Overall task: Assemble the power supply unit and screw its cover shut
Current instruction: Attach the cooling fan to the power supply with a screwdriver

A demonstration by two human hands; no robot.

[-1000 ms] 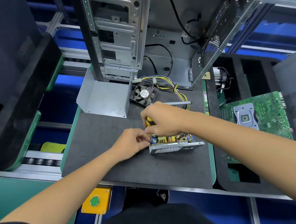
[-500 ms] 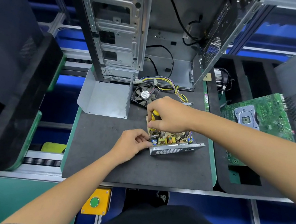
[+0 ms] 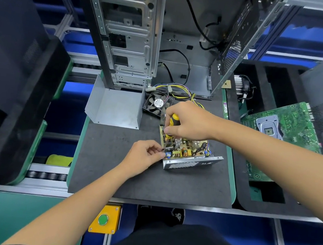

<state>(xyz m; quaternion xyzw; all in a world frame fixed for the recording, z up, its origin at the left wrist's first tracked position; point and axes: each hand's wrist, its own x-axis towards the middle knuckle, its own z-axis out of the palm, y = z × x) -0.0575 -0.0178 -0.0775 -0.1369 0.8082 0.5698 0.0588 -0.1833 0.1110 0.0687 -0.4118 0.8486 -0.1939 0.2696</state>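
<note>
No legible text anywhere on the bench.

A round white label is seen on the hub of the cooling fan (image 3: pixel 158 102), but its print is too small to be read. White silkscreen marks are scattered over the green motherboard (image 3: pixel 291 127), and a narrow printed sticker lies along the green strip (image 3: pixel 225 108) at the mat's right edge; none of it can be made out. The green button (image 3: pixel 103 219) on its yellow box carries no marking.
</note>
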